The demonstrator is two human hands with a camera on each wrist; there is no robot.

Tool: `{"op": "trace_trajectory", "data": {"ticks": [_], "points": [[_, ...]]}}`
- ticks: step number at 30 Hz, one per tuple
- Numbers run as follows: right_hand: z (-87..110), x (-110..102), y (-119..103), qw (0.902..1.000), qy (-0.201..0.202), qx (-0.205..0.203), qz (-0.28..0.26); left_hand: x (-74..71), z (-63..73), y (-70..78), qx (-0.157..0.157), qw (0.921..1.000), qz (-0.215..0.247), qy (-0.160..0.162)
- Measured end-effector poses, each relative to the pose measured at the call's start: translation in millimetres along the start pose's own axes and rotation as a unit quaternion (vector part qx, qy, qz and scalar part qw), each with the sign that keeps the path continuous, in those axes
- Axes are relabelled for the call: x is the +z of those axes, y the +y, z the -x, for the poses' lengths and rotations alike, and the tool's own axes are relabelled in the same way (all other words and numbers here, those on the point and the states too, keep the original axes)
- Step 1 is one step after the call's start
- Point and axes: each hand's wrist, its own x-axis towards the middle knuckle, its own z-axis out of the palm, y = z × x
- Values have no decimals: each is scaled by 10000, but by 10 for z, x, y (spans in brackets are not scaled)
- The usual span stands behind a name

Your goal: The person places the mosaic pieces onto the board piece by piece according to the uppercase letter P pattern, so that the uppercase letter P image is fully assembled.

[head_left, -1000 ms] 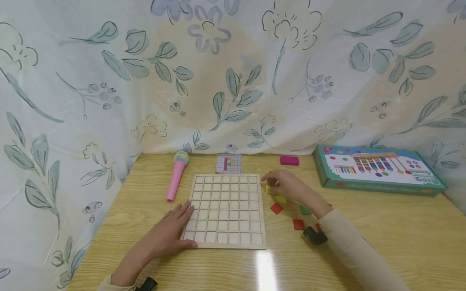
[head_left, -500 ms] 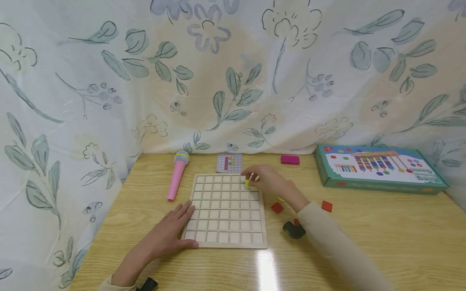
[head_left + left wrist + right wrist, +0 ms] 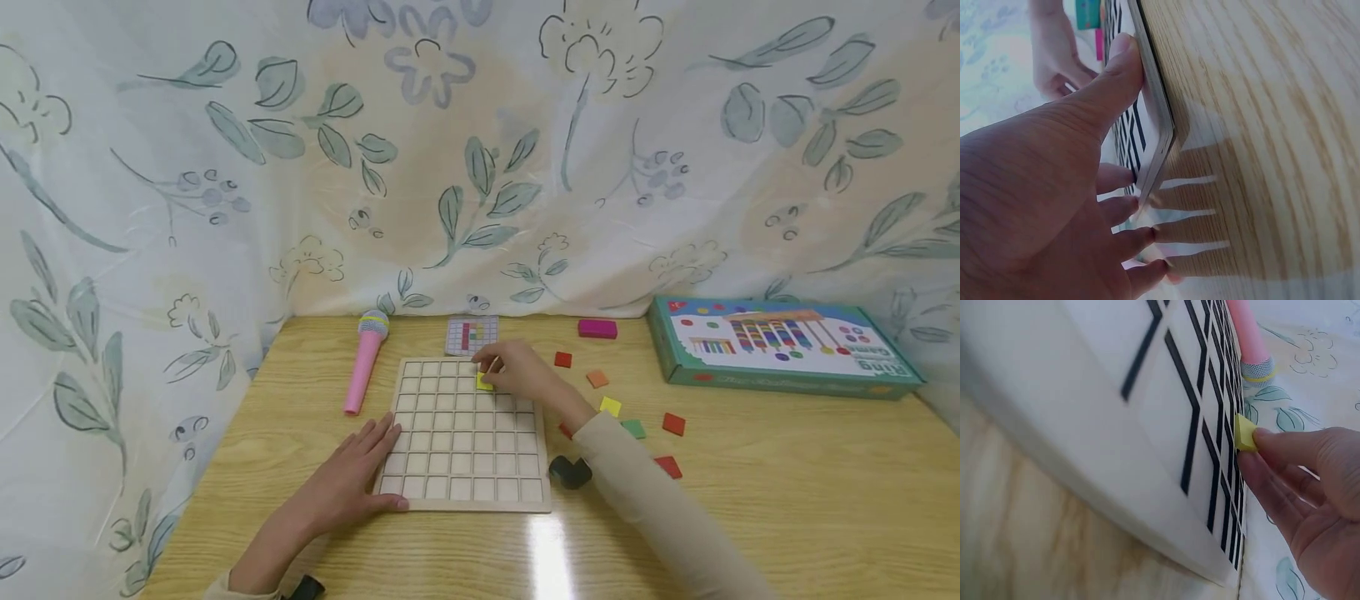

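A pale wooden grid board [image 3: 463,507] lies on the table, its square cells bare apart from where my right hand works. Between thumb and fingers my right hand [image 3: 521,371] pinches a yellow square tile [image 3: 484,382] at the board's far rows, right of the middle. The right wrist view shows that yellow tile [image 3: 1244,433] tilted against the grid. My left hand [image 3: 345,483] rests at the board's near left corner, thumb on the front edge and fingers spread along the left side. Behind the board lies a pattern card [image 3: 471,337] with a coloured grid.
Several loose tiles lie right of the board, including a red tile [image 3: 673,424], an orange tile [image 3: 597,379] and a green tile [image 3: 633,428]. A pink microphone [image 3: 363,367] lies to the left. A magenta block [image 3: 597,329] and a green game box [image 3: 783,346] stand at the back.
My right hand has picked up a yellow tile from the table beside the board and carried it left over the far rows. My left hand has stayed in place.
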Motion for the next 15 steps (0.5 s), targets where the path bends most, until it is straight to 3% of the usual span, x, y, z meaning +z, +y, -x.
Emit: {"op": "trace_trajectory", "data": {"ticks": [5, 15], "points": [[-2, 52, -19, 9993, 122, 321, -120, -5, 4, 4, 11, 10000, -65, 51], [6, 105, -35, 9996, 135, 250, -13, 3, 10, -11, -34, 10000, -18, 36]]}}
